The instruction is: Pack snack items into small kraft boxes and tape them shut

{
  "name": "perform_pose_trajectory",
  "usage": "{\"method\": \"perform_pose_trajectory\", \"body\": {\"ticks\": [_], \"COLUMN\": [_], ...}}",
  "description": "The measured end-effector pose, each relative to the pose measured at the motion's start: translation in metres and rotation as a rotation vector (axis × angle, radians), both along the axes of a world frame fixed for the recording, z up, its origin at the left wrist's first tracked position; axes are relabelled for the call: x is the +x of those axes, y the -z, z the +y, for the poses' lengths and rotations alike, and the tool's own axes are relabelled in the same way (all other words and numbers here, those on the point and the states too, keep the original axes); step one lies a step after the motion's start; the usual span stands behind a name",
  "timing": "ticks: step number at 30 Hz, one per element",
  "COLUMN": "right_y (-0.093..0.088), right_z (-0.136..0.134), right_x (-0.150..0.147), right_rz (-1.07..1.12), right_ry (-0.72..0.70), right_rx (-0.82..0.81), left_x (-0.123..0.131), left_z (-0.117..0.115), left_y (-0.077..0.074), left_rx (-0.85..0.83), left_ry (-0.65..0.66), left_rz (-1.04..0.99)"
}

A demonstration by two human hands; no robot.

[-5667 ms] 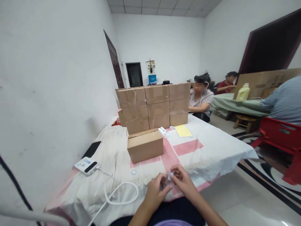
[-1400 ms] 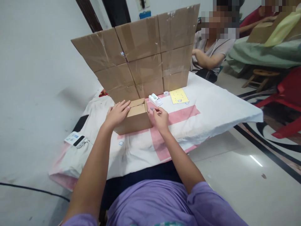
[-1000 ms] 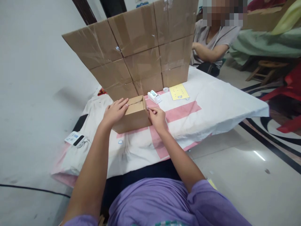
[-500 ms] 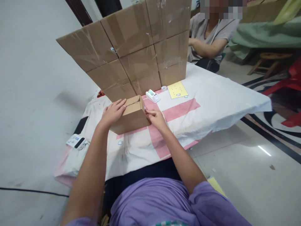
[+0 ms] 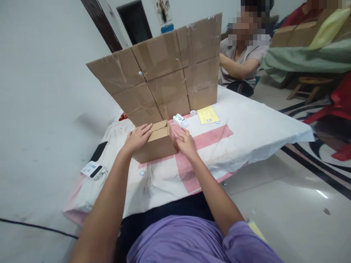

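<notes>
A small brown cardboard box sits on the cloth-covered table in front of me, a seam running along its top. My left hand lies on the box's top at the left, its fingers stretched out flat. At the right end of the box is my right hand, its fingers extended and close to that end face. I see nothing held in it, though the fingertips are small and partly blurred. Just beyond the box lies a white tape dispenser. A small white roll is beside it.
A wall of taped cardboard boxes stands behind the box. A yellow sheet with small stickers lies to its right. A white device rests at the table's left edge. Across the table sits a person; a wooden stool stands farther right.
The camera view has tilted up, so things appear lower. My right hand's fingers have shifted along the box's right end and look more extended. My left hand stays on top.
</notes>
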State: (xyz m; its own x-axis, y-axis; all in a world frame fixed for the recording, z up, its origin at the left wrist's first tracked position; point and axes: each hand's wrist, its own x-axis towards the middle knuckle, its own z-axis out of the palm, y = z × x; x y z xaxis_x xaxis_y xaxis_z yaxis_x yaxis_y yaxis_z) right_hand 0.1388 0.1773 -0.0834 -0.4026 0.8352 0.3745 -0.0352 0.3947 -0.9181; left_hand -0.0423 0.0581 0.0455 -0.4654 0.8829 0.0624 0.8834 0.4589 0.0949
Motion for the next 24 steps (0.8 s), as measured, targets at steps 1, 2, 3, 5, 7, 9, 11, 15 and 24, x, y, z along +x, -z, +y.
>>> {"method": "perform_pose_trajectory", "body": {"ticks": [1,2,3,5,7,9,11,15,24], "right_y": [-0.01,-0.022,-0.035,-0.063,-0.087,-0.1,-0.102,-0.095,-0.1], "right_z": [0.001,0.002,0.004,0.005,0.002,-0.008,-0.024,-0.055,-0.05], "right_x": [0.001,0.002,0.002,0.002,0.003,0.006,0.01,0.018,0.025], "right_rz": [0.026,0.04,0.037,-0.032,-0.181,-0.348,-0.462,-0.469,-0.56], "right_ry": [0.021,0.023,0.014,-0.025,-0.065,-0.077,-0.03,0.11,0.13], "right_rx": [0.043,0.104,0.177,0.347,0.507,0.62,0.672,0.656,0.747], "left_x": [0.0,0.0,-0.001,-0.001,-0.002,-0.002,-0.001,0.001,-0.001], "left_z": [0.0,0.0,-0.001,-0.001,-0.002,-0.002,-0.003,-0.004,-0.007], "left_y": [0.0,0.001,0.002,0.003,0.005,0.005,0.005,0.003,0.005], "left_rx": [0.004,0.009,0.014,0.029,0.049,0.072,0.1,0.159,0.215], "left_ry": [0.007,0.015,0.021,0.028,0.032,0.041,0.056,0.093,0.121], "left_rz": [0.0,0.0,0.0,0.0,-0.003,-0.014,-0.031,-0.061,-0.094]}}
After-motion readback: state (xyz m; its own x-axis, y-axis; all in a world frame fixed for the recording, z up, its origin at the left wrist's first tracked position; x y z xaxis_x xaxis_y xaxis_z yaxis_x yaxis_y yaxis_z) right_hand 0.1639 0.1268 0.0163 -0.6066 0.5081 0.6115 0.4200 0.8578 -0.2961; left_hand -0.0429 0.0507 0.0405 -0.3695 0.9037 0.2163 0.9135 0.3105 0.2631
